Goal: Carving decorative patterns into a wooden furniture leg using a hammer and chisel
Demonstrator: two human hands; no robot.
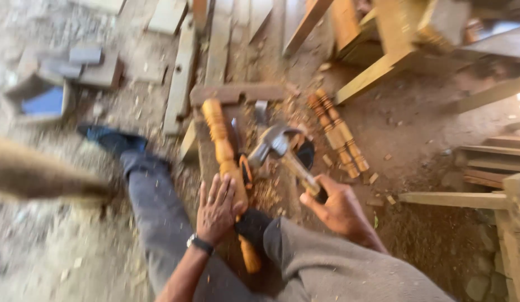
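1. Near the middle of the scene, the left hand (217, 208) lies flat, fingers spread apart, pressing down on a turned wooden spindle (225, 154) of orange-yellow colour.
2. That spindle runs from far to near along a dark plank (237, 93), and its near end passes under the hand toward the person's knee (304, 251).
3. Just right of it, the right hand (338, 207) has its fingers clamped round the wooden handle of a claw hammer (278, 146).
4. Its steel head hangs above the spindle's middle, tilted left.
5. Two more turned spindles (338, 134) lie side by side on the dirt, farther right.
6. Wood chips are scattered around the plank.
7. At far left, a dark shoe (112, 137) rests on the ground.
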